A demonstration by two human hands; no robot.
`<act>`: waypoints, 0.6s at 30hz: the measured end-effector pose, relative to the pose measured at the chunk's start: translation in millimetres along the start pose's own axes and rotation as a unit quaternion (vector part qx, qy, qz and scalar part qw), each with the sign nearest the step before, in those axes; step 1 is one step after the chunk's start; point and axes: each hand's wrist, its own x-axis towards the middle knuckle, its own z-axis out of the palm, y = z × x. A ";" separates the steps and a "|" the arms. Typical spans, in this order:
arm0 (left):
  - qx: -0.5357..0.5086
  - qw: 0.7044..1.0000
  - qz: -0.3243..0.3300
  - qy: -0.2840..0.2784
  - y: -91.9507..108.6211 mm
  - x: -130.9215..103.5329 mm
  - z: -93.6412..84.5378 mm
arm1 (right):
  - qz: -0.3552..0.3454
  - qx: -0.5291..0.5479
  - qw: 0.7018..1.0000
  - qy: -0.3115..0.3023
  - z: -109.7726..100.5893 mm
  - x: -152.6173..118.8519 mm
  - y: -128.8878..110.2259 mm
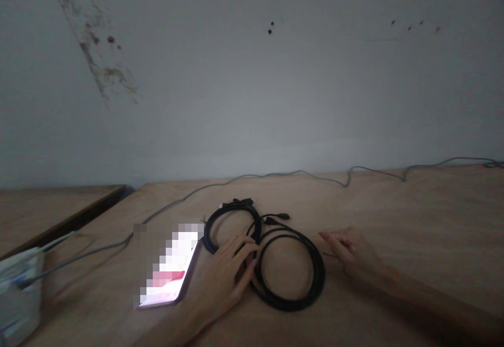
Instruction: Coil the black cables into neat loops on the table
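Two coiled black cables lie on the table, partly overlapping. My left hand (232, 265) is at the left edge of the nearer cable coil (321, 271), its fingers and thumb closed about the loops. That hand partly covers where the two coils meet. The farther cable coil (208, 231) lies beyond it, with connectors at its top. A loose cable plug (283, 216) points right between the coils. To the right of the nearer coil, my right hand (350, 247) is closed in a pinch, apart from the cable. A thin dark twist tie (329, 255) pokes out of its fingers.
A lit phone (185, 268), its screen pixelated, lies left of my left hand. A white power strip (23, 289) sits at the far left. From it a grey cord (165, 208) runs along the wooden table (413, 221) beside the stained wall (252, 100).
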 end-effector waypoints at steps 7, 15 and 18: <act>0.005 1.000 0.020 0.002 -2.0 0.1 1.7 | -0.062 -0.070 0.994 -0.063 -9.9 4.2 9.3; 0.059 0.995 -0.029 0.071 -7.4 1.9 2.9 | -0.168 -0.149 0.970 -0.088 -13.7 0.3 18.1; 0.073 0.991 -0.056 0.093 -10.9 -0.1 4.6 | -0.236 -0.181 0.951 -0.083 -7.7 -0.4 15.0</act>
